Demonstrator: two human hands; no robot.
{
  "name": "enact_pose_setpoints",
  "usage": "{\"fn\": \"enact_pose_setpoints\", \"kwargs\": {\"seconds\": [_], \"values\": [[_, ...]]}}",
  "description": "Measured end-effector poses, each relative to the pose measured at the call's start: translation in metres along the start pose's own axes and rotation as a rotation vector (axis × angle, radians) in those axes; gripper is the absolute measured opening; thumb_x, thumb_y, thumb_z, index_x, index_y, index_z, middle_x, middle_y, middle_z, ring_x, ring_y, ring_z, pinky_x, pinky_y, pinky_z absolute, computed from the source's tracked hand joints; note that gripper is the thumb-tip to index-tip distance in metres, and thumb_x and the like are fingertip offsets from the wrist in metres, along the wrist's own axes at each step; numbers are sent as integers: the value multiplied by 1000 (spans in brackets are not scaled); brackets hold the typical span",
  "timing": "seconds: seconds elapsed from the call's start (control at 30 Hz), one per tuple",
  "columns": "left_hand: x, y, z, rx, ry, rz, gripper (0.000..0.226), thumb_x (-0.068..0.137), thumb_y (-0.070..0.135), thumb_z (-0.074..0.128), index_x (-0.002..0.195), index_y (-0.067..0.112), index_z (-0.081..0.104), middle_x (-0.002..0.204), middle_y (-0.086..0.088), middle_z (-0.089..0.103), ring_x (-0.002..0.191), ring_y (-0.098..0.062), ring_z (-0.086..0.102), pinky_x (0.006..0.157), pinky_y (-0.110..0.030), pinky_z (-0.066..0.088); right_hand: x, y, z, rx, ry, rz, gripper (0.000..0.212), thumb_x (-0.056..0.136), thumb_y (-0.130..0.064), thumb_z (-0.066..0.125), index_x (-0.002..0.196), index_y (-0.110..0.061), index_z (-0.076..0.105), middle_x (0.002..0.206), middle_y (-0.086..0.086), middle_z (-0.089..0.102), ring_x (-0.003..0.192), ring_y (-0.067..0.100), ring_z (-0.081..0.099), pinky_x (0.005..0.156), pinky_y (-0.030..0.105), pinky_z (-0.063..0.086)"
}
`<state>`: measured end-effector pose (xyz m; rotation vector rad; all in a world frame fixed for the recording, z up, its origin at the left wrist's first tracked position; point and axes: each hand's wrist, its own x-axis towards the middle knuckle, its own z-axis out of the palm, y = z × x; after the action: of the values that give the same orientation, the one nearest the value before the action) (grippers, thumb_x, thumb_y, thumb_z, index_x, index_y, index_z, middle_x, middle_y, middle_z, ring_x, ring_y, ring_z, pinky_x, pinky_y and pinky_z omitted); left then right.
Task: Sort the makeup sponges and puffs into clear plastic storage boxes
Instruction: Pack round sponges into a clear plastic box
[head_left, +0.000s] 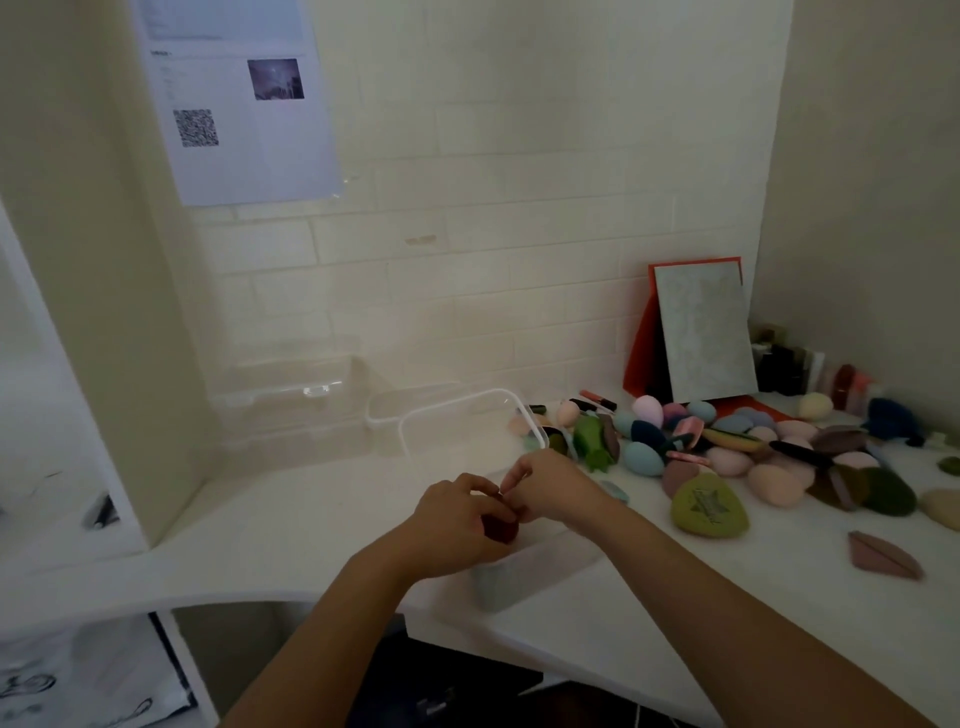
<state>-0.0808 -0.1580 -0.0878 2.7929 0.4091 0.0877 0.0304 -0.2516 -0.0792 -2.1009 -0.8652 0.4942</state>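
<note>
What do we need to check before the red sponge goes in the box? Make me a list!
1. Grip on the dark red sponge: ok, the left hand grips it and the right hand pinches its top.
2. Lid off the front clear box: ok, no lid shows on it.
3. Sponge above that box: ok, both hands are over it.
4. What already lies in the box: cannot tell.
5. More sponges ready: ok, the pile lies right of the box.

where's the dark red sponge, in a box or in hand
In hand: left hand and right hand hold the dark red sponge over a clear box.
</note>
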Motion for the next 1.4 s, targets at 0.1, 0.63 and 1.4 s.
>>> {"fn": "enact_pose_setpoints", "kwargs": {"seconds": [0.1,0.63,1.4], "values": [[-1,1,0,9,-7,18,34,86,39,59,120,35,60,139,7,37,121,-19,37,108,-33,30,-5,-1,-6,36,23,-65,16,85,-4,60,73,-15,62,75,0,64,72,14,63,74,28,58],[-6,7,-3,45,-38,-2,35,89,38,57,123,31,58,141,5,34,124,-20,35,111,-34,27,-20,111,-138,-755,466,429,39,92,-31,54,127,-14,49,122,10,49,108,26,53,87,34,48],[-1,3,0,33,-13,40,40,86,44,59,125,34,55,142,8,36,126,-15,32,109,-30,26,-30,-13,-66,-480,-321,-259,42,79,-18,74,116,-32,59,109,-11,59,86,7,60,69,18,50]]}}
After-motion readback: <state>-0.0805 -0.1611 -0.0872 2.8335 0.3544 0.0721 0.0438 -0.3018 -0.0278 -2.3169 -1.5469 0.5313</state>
